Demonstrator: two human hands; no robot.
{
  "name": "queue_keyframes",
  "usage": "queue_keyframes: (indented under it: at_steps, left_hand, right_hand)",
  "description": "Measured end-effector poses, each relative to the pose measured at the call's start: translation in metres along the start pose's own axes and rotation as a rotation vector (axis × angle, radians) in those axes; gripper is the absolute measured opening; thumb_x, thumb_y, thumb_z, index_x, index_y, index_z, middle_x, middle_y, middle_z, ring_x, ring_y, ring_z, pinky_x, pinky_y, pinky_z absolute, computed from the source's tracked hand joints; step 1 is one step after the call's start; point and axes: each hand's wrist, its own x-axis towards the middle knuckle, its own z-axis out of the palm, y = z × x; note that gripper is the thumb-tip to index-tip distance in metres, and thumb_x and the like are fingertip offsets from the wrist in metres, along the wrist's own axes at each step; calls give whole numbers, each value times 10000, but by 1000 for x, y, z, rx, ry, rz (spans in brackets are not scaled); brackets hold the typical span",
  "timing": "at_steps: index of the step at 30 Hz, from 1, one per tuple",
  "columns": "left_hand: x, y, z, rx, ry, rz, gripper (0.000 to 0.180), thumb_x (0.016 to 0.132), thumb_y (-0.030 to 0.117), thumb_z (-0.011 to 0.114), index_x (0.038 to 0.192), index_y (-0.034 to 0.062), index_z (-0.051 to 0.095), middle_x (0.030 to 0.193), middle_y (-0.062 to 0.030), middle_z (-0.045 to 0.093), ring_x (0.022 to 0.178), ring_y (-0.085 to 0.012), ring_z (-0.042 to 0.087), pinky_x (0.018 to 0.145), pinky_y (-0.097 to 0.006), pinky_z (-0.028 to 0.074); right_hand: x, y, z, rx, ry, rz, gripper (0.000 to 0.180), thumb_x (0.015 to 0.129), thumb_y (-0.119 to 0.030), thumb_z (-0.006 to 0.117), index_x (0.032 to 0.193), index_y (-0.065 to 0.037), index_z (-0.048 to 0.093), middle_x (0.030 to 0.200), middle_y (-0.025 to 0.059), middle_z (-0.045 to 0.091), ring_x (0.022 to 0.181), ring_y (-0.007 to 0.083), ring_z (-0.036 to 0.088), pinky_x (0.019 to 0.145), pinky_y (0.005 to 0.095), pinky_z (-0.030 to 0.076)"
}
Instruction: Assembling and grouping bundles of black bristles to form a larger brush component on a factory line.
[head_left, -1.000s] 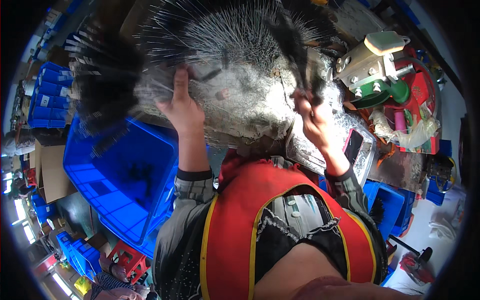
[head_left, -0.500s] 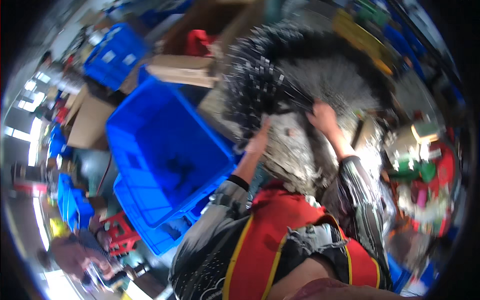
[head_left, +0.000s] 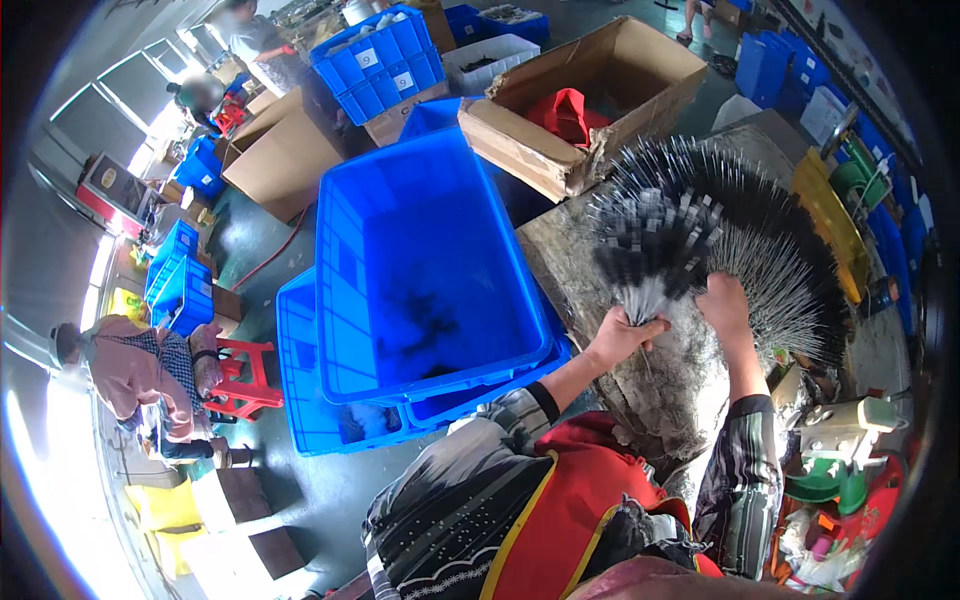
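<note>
My left hand point(head_left: 625, 338) is closed round a bundle of thin stalks point(head_left: 655, 245), gathered into pale stems at the bottom and spreading upward into dark ends with pale, flat tips. Just to its right, my right hand point(head_left: 725, 305) has its fingers curled in at the edge of a large fanned pile of thin, spiky stalks point(head_left: 775, 290). What lies inside those fingers is hidden. The pile is grey towards me and black along its far side. Both hands are above a worn, stained work surface point(head_left: 655, 385).
Stacked blue bins point(head_left: 335, 250) stand to my left, the top one holding a little dark fluff. Beyond the work surface is an open cardboard box point(head_left: 640, 60) with red cloth inside. A yellow tray point(head_left: 830, 220) and green-and-white tool point(head_left: 845, 430) are at right. A seated person point(head_left: 145, 380) is far left.
The view has swung left and steadied, so the hands appear farther right. My left hand now grips an upright bundle of stalks, and my right hand is next to it, by the pile.
</note>
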Motion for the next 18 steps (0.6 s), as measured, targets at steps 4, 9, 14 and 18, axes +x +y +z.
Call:
queue_keyframes:
  at_steps: [4,9,14,18]
  left_hand:
    - [5,-12,-5,360,36,-59,151,729,88,619,856,15,584,759,-61,610,628,-108,560,562,-266,445]
    - [8,2,-7,847,165,132,249,695,165,643,878,9,575,735,-81,600,655,-134,558,625,-287,443]
    - [17,0,-20,752,116,79,248,715,148,648,889,-5,559,786,-94,606,694,-121,559,630,-287,451]
    - [12,6,1,287,42,154,124,775,0,556,898,9,565,876,-48,606,685,-102,551,585,-223,457]
  right_hand:
    - [-8,-10,-34,30,6,-45,304,591,-136,564,859,6,586,805,228,579,771,376,565,695,427,458]
    - [-15,8,-66,480,-211,167,294,557,-58,586,832,44,561,555,106,561,415,135,512,392,270,421]
    - [-33,23,-96,-16,-249,135,259,538,-84,580,750,52,520,851,235,546,791,360,552,666,395,447]
    - [-62,62,-95,96,-41,205,201,575,-112,583,689,44,526,673,224,562,685,341,572,616,369,439]
